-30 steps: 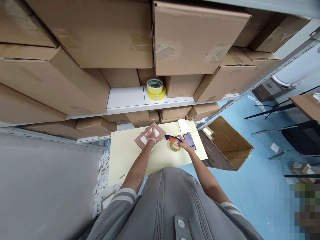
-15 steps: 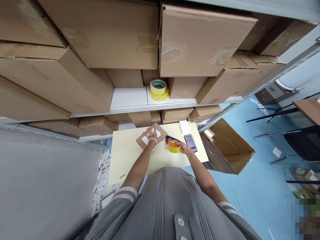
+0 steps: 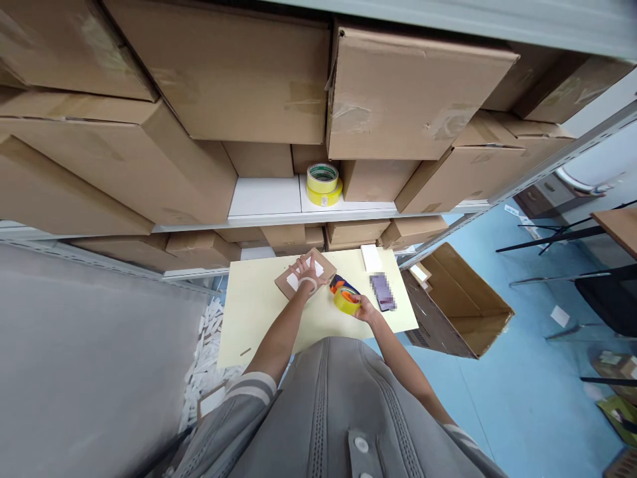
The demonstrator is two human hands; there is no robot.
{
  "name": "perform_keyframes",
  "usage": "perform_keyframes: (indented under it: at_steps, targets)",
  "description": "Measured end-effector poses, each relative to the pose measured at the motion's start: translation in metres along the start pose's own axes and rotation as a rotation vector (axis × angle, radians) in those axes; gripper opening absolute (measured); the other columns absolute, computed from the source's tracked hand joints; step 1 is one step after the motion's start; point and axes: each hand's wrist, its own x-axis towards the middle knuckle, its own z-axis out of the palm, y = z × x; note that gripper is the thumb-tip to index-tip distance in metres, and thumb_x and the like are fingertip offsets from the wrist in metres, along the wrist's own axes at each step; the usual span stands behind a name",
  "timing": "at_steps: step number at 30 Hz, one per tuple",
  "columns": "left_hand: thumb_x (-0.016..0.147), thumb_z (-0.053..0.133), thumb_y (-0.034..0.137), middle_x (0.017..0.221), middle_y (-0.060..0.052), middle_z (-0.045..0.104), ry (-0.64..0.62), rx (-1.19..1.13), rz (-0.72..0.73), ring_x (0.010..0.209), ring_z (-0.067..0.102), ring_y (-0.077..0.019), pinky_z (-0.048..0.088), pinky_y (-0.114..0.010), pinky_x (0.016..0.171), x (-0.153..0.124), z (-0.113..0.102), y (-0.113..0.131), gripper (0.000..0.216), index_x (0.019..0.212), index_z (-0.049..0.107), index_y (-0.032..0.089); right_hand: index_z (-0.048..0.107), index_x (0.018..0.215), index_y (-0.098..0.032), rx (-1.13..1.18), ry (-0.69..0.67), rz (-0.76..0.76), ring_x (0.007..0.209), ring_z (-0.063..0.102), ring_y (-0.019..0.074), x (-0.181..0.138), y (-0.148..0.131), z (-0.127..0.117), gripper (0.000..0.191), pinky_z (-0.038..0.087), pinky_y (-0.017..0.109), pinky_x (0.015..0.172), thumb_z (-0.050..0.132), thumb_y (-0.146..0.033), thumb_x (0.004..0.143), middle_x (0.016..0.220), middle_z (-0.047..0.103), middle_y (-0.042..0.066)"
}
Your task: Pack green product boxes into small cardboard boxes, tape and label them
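Left hand [image 3: 306, 271]: palm down, fingers spread over the box [image 3: 326, 264], which lies directly beneath them; forearm extended forward, angled inward. Right hand [image 3: 366, 309]: fingers closed on the tape dispenser [image 3: 347, 301], its blue end pointing from them toward the box; forearm likewise angled inward. Phone [image 3: 382, 292] lies just right of these fingers.

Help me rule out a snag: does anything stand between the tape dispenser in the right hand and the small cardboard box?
Nothing visible stands between the tape dispenser and the small cardboard box. The left hand lies across the box's top, partly covering its white label. The smartphone is off to the dispenser's other side.
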Motion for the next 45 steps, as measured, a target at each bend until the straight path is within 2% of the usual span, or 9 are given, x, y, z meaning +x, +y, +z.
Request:
perform_keyframes:
  at_steps: [6, 12, 16, 20, 25, 30, 36, 41, 45]
  targets:
    - [0.055, 0.073, 0.068, 0.159, -0.022, -0.006, -0.001, -0.042, 0.014, 0.143, -0.015, -0.0439, -0.009, -0.068, 0.108, 0.000, -0.001, 0.000, 0.132, 0.153, -0.002, 0.020, 0.060, 0.109, -0.024, -0.218, 0.292, -0.353, 0.099, 0.062, 0.0223, -0.012, 0.004, -0.011, 0.042, 0.048, 0.035, 0.090, 0.056, -0.021, 0.067, 0.099, 0.070, 0.002]
    - [0.055, 0.077, 0.062, 0.160, -0.020, -0.005, 0.040, -0.061, 0.010, 0.142, -0.014, -0.0455, -0.011, -0.068, 0.107, -0.001, 0.000, -0.001, 0.132, 0.153, -0.002, 0.021, 0.068, 0.102, -0.027, -0.732, 0.297, -0.650, 0.102, 0.060, 0.0238, -0.033, 0.020, -0.020, 0.042, 0.041, 0.038, 0.098, 0.056, -0.023, 0.062, 0.106, 0.069, 0.000]
    - [0.052, 0.079, 0.062, 0.160, -0.019, -0.004, 0.055, -0.091, 0.020, 0.143, -0.015, -0.0443, -0.011, -0.066, 0.109, -0.002, 0.000, -0.001, 0.133, 0.154, 0.002, 0.024, 0.066, 0.109, -0.025, -0.610, 0.355, -0.724, 0.103, 0.060, 0.0245, -0.045, 0.020, -0.018, 0.044, 0.043, 0.039, 0.097, 0.054, -0.028, 0.067, 0.108, 0.069, 0.003]
    - [0.049, 0.079, 0.062, 0.159, -0.021, -0.005, 0.032, -0.086, 0.021, 0.143, -0.013, -0.0450, -0.010, -0.067, 0.108, -0.003, -0.002, -0.001, 0.136, 0.154, 0.002, 0.023, 0.065, 0.109, -0.022, -0.381, 0.362, -0.771, 0.107, 0.057, 0.0255, -0.063, -0.010, -0.006, 0.044, 0.045, 0.036, 0.093, 0.063, -0.031, 0.066, 0.113, 0.067, 0.004]
    - [0.050, 0.079, 0.061, 0.158, -0.024, -0.008, -0.039, 0.021, 0.075, 0.144, -0.014, -0.0418, -0.009, -0.070, 0.106, -0.012, -0.001, -0.003, 0.138, 0.153, -0.003, 0.021, 0.061, 0.118, -0.025, -0.168, 0.062, -0.722, 0.086, 0.062, 0.0179, -0.095, -0.058, 0.034, 0.050, 0.051, 0.025, 0.071, 0.071, -0.034, 0.069, 0.103, 0.067, 0.003]
    - [0.045, 0.084, 0.052, 0.158, -0.023, -0.008, -0.073, 0.033, 0.210, 0.143, -0.014, -0.0427, -0.012, -0.068, 0.106, -0.040, 0.014, -0.013, 0.142, 0.153, -0.001, 0.021, 0.063, 0.116, -0.024, -0.196, -0.201, -0.785, 0.102, 0.061, 0.0208, -0.116, -0.099, 0.085, 0.040, 0.051, 0.028, 0.083, 0.063, -0.043, 0.081, 0.106, 0.067, 0.005]
    - [0.040, 0.085, 0.052, 0.159, -0.021, -0.003, -0.097, 0.044, 0.322, 0.142, -0.013, -0.0473, -0.014, -0.069, 0.105, -0.081, 0.042, -0.026, 0.145, 0.154, 0.001, 0.022, 0.065, 0.112, -0.023, -0.432, -0.228, -1.117, 0.111, 0.056, 0.0216, -0.114, -0.135, 0.159, 0.037, 0.043, 0.031, 0.094, 0.058, -0.046, 0.085, 0.121, 0.063, 0.004]
    - [0.038, 0.084, 0.057, 0.159, -0.021, -0.006, -0.110, 0.019, 0.366, 0.143, -0.014, -0.0441, -0.014, -0.069, 0.107, -0.104, 0.057, -0.037, 0.150, 0.153, -0.006, 0.023, 0.065, 0.111, -0.024, -0.685, -0.310, -1.462, 0.106, 0.054, 0.0202, -0.102, -0.163, 0.228, 0.034, 0.038, 0.032, 0.096, 0.054, -0.046, 0.089, 0.115, 0.062, 0.003]
    - [0.036, 0.083, 0.059, 0.159, -0.020, -0.004, -0.091, -0.006, 0.387, 0.143, -0.014, -0.0424, -0.013, -0.068, 0.108, -0.110, 0.058, -0.042, 0.151, 0.152, -0.008, 0.025, 0.066, 0.111, -0.023, -0.972, -0.260, -1.616, 0.095, 0.053, 0.0202, -0.081, -0.184, 0.271, 0.034, 0.038, 0.034, 0.093, 0.047, -0.045, 0.094, 0.103, 0.061, 0.004]
